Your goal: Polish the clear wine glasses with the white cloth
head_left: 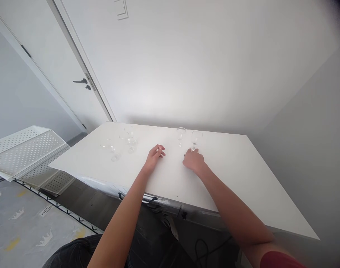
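Observation:
My right hand [193, 160] is closed at the lower stem of a clear stemmed glass [197, 137], which stands upright near the back of the white table. The fingers partly hide the foot of this glass. Just left of it stands another clear stemmed glass [181, 136], apart from both hands. My left hand [155, 155] hovers over the middle of the table with fingers loosely bent and apart, and nothing shows in it. Farther left, more clear stemmed glasses [106, 143] are grouped, their outlines faint and overlapping.
The white table [231, 178] has its back edge along a white wall [203, 67]. Dark handles [151, 200] sit under its front edge. At left are a white perforated rack [27, 152], a grey patterned mattress-like surface [27, 216] and a door handle [80, 80].

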The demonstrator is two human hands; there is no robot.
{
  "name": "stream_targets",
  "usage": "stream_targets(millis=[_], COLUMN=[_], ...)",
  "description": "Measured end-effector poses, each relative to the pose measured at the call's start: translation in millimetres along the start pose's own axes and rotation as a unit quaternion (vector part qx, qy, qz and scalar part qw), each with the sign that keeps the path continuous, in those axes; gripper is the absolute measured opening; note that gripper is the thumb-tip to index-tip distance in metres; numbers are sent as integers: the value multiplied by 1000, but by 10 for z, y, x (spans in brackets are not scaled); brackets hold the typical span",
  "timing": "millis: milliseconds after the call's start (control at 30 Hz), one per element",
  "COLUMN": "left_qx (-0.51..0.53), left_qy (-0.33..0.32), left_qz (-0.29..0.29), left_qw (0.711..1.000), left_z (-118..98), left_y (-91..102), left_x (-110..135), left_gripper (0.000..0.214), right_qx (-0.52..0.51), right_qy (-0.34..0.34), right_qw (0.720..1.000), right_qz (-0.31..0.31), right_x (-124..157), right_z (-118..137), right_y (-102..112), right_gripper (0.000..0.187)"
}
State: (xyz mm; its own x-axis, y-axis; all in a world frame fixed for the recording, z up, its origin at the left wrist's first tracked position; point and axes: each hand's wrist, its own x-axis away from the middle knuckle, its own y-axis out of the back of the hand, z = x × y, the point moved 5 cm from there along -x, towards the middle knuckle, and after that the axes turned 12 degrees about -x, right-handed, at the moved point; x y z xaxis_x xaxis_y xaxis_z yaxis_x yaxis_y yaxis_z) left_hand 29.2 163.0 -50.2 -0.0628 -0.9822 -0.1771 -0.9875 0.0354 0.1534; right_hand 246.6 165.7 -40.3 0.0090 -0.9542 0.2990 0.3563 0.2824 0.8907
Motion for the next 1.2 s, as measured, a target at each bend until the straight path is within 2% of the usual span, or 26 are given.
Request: stream_targets(millis=[200,267,367,500,633,767,900,967,1067,1133,1200], left_qx=[-6,-17,-3,56,112,138,212,254,310,333,342], left_qy=[-4,-13,1,52,56,57,45,40,32,20,6], left_qz=[-47,-81,-162,-275,-374,-419,-443,-438,-400,-362,-324], left_qw=[999,996,987,958,919,896,870,861,862,871,882], left_z=[50,34,26,70,106,148,201,221,215,174,119], left_y=[62,109,222,380,514,595,660,676,655,620,591], left_x=[-34,-28,0,47,102,144,163,154,124,100,83], left_gripper=[44,46,45,43,41,32,27,26,38,51,63], right_qx=[-14,-17,-21,-25,-24,-16,-12,-18,-42,-100,-206], right_qy=[-35,-38,-39,-39,-41,-40,-9,34,167,282,380], right_qw=[999,999,999,999,999,999,999,997,983,953,901], right_qz=[-6,-8,-8,-8,-11,-15,-39,-62,-60,-46,-45], right_x=[-92,-94,-82,-75,-75,-8,116,187,307,405,496], right_z=[-47,-41,-38,-48,-52,-32,50,151,417,624,783], right_y=[44,48,60,81,110,150,186,198,156,107,77], right_gripper=[82,81,80,79,77,72,45,33,26,26,29])
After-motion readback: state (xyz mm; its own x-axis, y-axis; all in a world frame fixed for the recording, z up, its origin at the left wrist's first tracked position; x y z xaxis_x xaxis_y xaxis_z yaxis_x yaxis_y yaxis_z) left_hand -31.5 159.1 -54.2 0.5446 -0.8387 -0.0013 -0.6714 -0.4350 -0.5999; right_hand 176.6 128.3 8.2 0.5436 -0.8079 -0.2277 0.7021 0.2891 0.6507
